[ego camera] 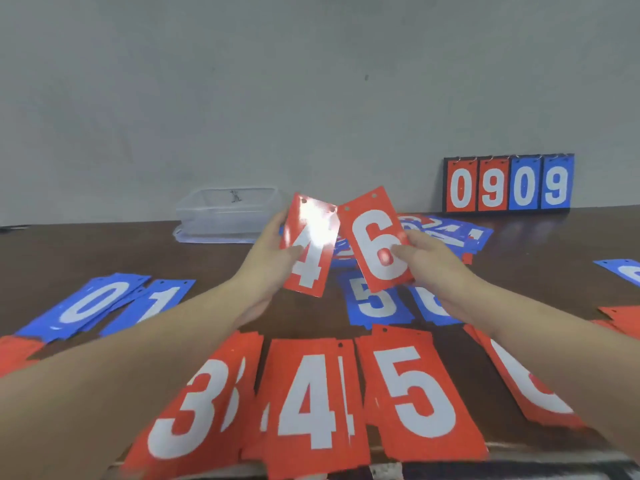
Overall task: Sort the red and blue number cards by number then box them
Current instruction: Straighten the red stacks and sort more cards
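My left hand [273,251] holds a red 4 card [310,251] upright above the table, thumb across its face. My right hand [429,261] pinches a red 6 card [375,244] beside it; the two cards touch at their top corners. Sorted red piles lie along the near edge: 3 [194,407], 4 [311,403], 5 [419,393] and a pile [530,389] partly under my right forearm. Blue piles of 0 [86,303], 1 [156,303] and 5 [374,301] lie further back. A loose heap of unsorted cards [446,233] sits behind my hands.
A clear plastic box [225,213] stands at the back of the dark wooden table [540,278], by the grey wall. A flip scoreboard showing 0909 [507,183] stands at the back right. More cards lie at the right edge [623,271] and at the left edge [14,351].
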